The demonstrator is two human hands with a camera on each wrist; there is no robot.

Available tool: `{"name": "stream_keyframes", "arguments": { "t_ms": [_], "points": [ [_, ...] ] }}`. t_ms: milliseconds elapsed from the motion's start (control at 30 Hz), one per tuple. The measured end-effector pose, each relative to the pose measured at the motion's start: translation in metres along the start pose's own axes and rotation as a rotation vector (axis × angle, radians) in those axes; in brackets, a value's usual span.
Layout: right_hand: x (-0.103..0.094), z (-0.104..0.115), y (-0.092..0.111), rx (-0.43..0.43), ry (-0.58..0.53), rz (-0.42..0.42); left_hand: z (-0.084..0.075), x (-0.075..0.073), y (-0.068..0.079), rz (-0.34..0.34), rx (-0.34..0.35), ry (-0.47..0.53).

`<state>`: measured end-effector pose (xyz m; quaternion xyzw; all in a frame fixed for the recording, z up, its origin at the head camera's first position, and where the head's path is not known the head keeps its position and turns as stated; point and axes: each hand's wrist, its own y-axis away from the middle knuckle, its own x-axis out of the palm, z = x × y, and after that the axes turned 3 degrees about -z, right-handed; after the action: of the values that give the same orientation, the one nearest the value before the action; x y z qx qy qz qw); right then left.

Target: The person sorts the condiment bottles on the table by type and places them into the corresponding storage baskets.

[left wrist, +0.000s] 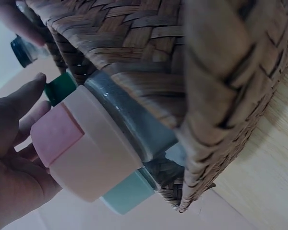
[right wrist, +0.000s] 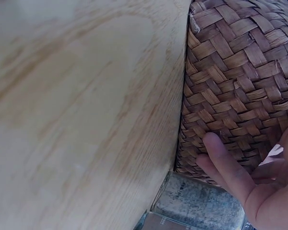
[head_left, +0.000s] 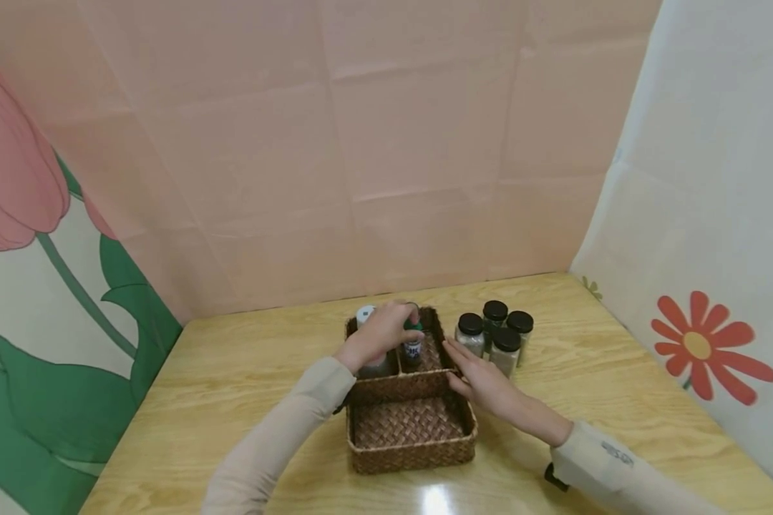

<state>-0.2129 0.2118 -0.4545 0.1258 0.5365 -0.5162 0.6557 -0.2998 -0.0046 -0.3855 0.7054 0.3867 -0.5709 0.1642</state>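
In the head view my left hand (head_left: 383,330) pinches the green cap of a small labelled bottle (head_left: 413,352), upright in the right rear compartment of a brown woven basket (head_left: 412,458). The left wrist view shows thumb and fingers around the green cap (left wrist: 61,89). Under this hand, the left rear compartment holds a container with a pink-and-white lid (left wrist: 103,153) and one with a mint lid (left wrist: 128,192). My right hand (head_left: 492,390) rests against the basket's right side. Its straight fingers (right wrist: 225,160) touch the woven wall (right wrist: 240,86) in the right wrist view.
Several black-capped glass jars (head_left: 505,342) stand together right of the basket, close to my right hand. One grey-filled jar (right wrist: 197,201) is right beside the basket wall. The basket's front compartment (head_left: 406,423) shows its bare woven bottom. Wood-grain table (head_left: 251,357) surrounds the basket.
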Motion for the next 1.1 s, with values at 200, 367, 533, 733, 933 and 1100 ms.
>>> {"name": "stream_keyframes", "arguments": {
  "t_ms": [200,367,533,733,933,1100],
  "points": [
    [-0.001,0.0,0.001,0.0,0.001,0.002,-0.004,-0.001,-0.001,0.021,-0.025,-0.02],
    [-0.002,0.001,0.001,0.022,-0.009,0.025,-0.002,0.001,0.0,0.023,-0.019,-0.027],
    [-0.002,0.002,0.0,0.027,-0.014,0.029,-0.002,-0.001,0.002,0.023,-0.019,-0.021],
    [-0.002,0.002,-0.001,0.019,0.001,0.019,-0.004,-0.004,0.006,0.014,-0.027,-0.03],
    [-0.003,0.001,-0.002,0.007,0.044,0.013,-0.003,-0.002,0.011,-0.014,-0.032,-0.01],
    [-0.006,0.001,-0.005,-0.038,0.081,-0.005,0.0,-0.003,0.014,-0.039,-0.032,0.002]
  ]
}}
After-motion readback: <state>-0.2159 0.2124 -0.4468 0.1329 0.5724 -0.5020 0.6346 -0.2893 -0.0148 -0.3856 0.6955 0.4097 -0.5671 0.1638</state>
